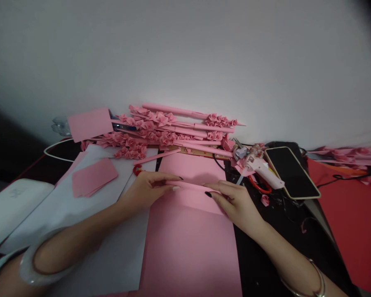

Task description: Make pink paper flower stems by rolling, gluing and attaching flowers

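Between my two hands a pink paper strip [191, 187], rolled or folded narrow along its far edge, lies crosswise over larger pink paper [191, 251]. My left hand [151, 187] pinches its left end between thumb and fingers. At the right end, my right hand [231, 202] grips it in the same way, thumb below and fingers above. Whether the strip is a tube or a flat fold cannot be made out. Just beyond my left hand lies a thin pink paper stick [160, 156].
Pink paper flowers on stems [160, 136] are piled along the wall. Right of them are a glue gun [262, 167], red-handled scissors [259, 185] and a phone [292, 173]. Pink cards [94, 177] rest on white paper [111, 255] at left; red paper [355, 222] lies right.
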`<state>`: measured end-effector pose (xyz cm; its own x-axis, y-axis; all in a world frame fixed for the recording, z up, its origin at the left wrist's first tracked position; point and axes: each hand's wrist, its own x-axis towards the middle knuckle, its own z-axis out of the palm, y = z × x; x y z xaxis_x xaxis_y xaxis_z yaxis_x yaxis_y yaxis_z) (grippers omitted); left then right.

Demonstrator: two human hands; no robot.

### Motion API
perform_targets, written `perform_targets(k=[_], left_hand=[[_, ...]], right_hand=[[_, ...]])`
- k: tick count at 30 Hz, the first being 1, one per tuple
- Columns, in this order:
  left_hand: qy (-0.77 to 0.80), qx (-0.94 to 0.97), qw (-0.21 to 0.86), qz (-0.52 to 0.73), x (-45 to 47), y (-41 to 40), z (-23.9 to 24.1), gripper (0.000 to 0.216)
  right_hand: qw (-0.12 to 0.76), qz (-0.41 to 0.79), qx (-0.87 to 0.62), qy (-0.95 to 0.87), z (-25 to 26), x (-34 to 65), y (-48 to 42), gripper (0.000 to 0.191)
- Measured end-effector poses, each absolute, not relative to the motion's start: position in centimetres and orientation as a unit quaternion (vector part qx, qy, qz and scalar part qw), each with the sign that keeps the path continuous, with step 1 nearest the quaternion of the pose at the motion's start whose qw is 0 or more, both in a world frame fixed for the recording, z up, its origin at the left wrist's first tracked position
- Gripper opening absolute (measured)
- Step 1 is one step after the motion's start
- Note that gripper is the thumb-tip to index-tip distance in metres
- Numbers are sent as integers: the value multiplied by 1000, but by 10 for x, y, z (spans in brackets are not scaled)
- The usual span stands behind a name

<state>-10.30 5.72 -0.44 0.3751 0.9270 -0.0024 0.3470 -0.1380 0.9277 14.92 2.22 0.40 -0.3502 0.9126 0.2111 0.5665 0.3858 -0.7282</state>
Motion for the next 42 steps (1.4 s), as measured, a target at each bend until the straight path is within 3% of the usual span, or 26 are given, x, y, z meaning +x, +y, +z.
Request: perform_targets(k=[15, 28, 42], left_hand=[[481, 735, 415, 239, -105, 56, 0, 27], [478, 711, 456, 240, -104, 56, 0, 22], [420, 627, 587, 294, -106, 62, -7, 27]], right_hand=[[309, 296, -504, -751, 8, 150, 21, 16], [299, 341, -502, -737, 8, 151, 22, 16], [434, 499, -487, -570, 0, 154, 29, 10]])
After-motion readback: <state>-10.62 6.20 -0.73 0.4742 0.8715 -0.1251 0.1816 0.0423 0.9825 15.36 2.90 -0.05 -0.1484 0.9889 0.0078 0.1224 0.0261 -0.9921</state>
